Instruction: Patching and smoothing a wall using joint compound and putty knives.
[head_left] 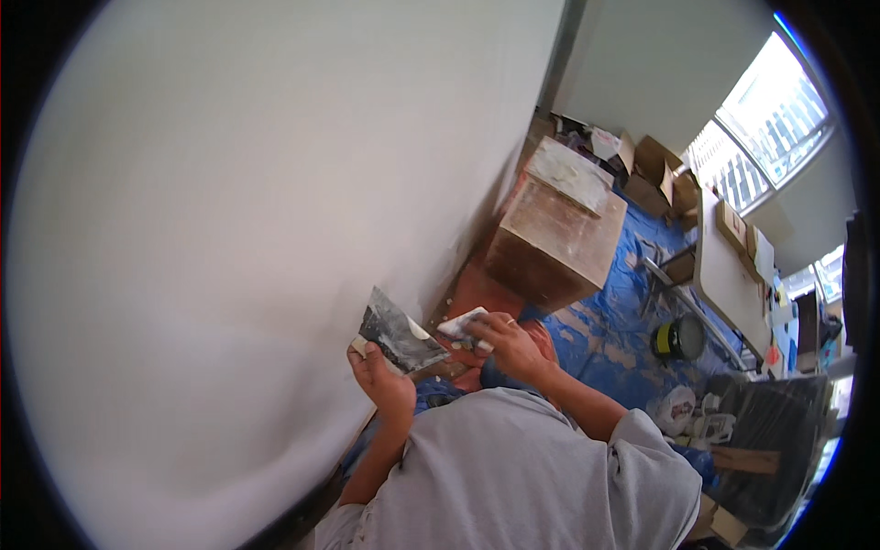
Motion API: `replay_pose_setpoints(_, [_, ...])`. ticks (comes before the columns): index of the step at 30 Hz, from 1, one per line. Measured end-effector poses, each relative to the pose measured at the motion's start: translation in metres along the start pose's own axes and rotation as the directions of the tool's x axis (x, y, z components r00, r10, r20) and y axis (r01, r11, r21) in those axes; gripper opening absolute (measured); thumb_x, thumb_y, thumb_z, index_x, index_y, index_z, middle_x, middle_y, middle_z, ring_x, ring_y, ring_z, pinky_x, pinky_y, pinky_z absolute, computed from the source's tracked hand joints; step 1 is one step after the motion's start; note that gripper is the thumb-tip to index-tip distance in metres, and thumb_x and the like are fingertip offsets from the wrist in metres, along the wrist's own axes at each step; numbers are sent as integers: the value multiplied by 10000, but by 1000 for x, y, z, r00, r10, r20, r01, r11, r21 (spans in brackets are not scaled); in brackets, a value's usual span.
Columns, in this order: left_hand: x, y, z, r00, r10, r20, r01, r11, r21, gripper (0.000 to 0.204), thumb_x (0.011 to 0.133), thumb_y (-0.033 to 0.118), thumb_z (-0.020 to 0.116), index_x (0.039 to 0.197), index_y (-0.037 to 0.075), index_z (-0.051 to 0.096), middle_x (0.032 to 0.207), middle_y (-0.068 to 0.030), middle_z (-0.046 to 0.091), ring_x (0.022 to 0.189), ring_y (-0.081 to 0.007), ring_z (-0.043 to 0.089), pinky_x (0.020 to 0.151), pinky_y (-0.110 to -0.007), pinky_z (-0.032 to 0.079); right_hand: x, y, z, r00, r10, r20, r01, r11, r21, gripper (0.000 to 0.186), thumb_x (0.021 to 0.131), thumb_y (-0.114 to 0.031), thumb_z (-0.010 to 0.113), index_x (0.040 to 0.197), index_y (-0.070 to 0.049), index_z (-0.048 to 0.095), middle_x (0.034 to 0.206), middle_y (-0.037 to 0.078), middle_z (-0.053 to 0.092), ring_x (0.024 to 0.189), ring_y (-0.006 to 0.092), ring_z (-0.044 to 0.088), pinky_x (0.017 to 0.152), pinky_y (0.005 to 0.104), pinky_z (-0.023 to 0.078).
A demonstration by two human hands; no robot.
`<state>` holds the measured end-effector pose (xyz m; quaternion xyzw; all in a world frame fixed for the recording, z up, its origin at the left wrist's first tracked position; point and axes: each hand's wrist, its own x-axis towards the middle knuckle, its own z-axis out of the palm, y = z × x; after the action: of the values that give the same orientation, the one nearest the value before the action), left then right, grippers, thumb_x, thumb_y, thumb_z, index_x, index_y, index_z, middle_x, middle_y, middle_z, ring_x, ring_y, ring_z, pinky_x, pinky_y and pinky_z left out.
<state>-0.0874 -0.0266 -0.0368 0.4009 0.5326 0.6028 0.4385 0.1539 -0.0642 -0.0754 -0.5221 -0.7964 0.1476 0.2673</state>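
Observation:
My left hand (386, 381) is closed on the near edge of a dark, flat putty scraper (392, 332), its broad face smeared with white filler. A small white lump of filler (418, 333) sits by its upper right edge. My right hand (515, 348) grips a smaller putty knife (461, 323), whose blade looks coated white. Its handle is mostly hidden by my fingers. The two tools are close together but apart, held in front of my chest. Beside them on the left rises a pale wall (229, 229).
A brown box (550, 234) with a white-smeared board (568, 174) on it stands ahead by the wall. Blue sheeting (587, 353) covers the floor. To the right are a dark bucket (679, 338), a long table (729, 275) and plastic bags (675, 411). Open cartons (653, 174) lie farther off.

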Motion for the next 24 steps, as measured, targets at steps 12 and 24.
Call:
replay_pose_setpoints(12, [-3, -48, 99, 962, -164, 217, 162, 986, 23, 261, 1080, 223, 419, 1179, -4, 500, 1078, -97, 554, 981, -192, 574, 881, -299, 470, -102, 292, 23, 497, 840, -219, -444, 463, 767, 269, 1029, -127, 534, 1253, -27, 642, 978, 3, 642, 872, 97, 573, 820, 332, 524])
replay_pose_setpoints(24, [38, -132, 305, 905, -425, 15, 425, 904, -41, 381, 1039, 217, 544, 1375, 47, 485, 1319, -110, 565, 1187, -234, 574, 1013, -386, 463, -1, 724, -119, 710, 666, -228, -703, 691, -171, 427, 899, -53, 562, 1288, -196, 665, 1291, 134, 643, 1197, 381, 577, 970, 460, 491])
